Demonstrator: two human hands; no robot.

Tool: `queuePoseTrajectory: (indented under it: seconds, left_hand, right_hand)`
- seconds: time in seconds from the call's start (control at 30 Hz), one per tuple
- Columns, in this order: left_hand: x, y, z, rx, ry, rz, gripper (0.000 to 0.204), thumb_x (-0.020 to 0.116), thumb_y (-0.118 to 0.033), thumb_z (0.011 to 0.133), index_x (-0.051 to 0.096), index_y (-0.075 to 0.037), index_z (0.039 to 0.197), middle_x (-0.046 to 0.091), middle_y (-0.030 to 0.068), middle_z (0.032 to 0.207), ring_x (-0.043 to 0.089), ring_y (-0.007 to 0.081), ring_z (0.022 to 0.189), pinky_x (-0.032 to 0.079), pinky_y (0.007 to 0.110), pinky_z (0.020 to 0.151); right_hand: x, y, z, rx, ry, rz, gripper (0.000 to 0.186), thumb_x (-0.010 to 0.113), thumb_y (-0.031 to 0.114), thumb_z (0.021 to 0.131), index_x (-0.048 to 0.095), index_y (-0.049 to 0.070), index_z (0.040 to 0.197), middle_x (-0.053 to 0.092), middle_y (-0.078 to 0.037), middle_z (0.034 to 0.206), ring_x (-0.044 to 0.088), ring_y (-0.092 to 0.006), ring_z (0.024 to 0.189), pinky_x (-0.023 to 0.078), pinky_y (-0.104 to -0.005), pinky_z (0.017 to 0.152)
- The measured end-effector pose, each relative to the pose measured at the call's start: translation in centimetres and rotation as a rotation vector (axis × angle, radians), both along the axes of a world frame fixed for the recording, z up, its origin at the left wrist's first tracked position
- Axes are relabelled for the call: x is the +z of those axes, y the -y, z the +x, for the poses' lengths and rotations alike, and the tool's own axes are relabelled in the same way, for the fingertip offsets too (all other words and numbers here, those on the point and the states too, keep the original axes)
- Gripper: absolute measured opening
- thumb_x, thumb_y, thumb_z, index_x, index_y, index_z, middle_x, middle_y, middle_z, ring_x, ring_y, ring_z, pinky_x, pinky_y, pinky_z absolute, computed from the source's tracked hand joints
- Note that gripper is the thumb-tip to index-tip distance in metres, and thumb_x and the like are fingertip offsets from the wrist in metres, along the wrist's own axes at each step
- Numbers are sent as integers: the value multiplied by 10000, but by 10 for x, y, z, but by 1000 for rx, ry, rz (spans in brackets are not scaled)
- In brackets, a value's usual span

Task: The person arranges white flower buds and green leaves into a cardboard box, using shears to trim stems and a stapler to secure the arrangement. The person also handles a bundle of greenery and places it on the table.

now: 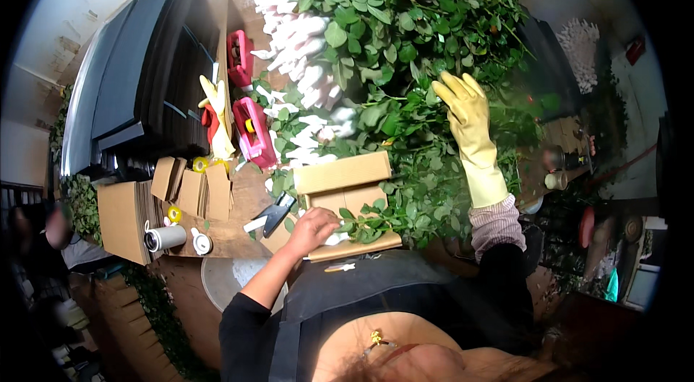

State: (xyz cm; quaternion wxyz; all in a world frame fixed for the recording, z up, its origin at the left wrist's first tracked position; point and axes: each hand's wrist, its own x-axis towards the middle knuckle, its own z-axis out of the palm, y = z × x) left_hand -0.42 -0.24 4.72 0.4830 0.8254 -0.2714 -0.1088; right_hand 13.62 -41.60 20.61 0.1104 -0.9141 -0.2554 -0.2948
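My bare left hand [316,229] is closed around the head of a white-sleeved rose [337,237] above an opened cardboard wrap [342,174]. Leafy stems from this spot stretch rightward across the card. My right hand [466,111] wears a long yellow rubber glove, its fingers stretched out over the foliage and holding nothing I can see. Beyond both hands lies a large heap of leafy rose stems [426,13], their white-sleeved heads [296,42] pointing left. Left of the wrap, a black stapler-like tool [277,214] rests on the table.
Pink tape dispensers [254,132] stand at the left, near a yellow glove [219,114]. Folded cardboard [123,216] and tall stacks of dark sheets [144,64] fill the left side. A white cylindrical flask [165,238] lies near the table's front edge [231,252].
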Motion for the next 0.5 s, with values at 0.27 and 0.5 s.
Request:
queuePoseTrajectory:
  seconds: [0.27, 0.5]
  left_hand:
    - [-7, -1, 0, 29, -17, -35, 105, 775, -106, 843, 757, -46, 927, 739, 104, 947, 696, 286, 914, 547, 396, 816]
    - [-7, 2, 1, 55, -90, -44, 136, 798, -126, 833, 744, -50, 931, 737, 105, 938, 689, 287, 885, 536, 385, 798]
  right_hand:
    - [17, -14, -40, 26, -66, 118, 618, 628, -149, 704, 689, 119, 1258, 713, -127, 1203, 697, -326, 1024, 585, -413, 896]
    - [-13, -22, -42, -272, -414, -219, 626, 768, 39, 767, 589, 68, 1366, 684, -168, 1241, 689, -332, 992, 551, -421, 891]
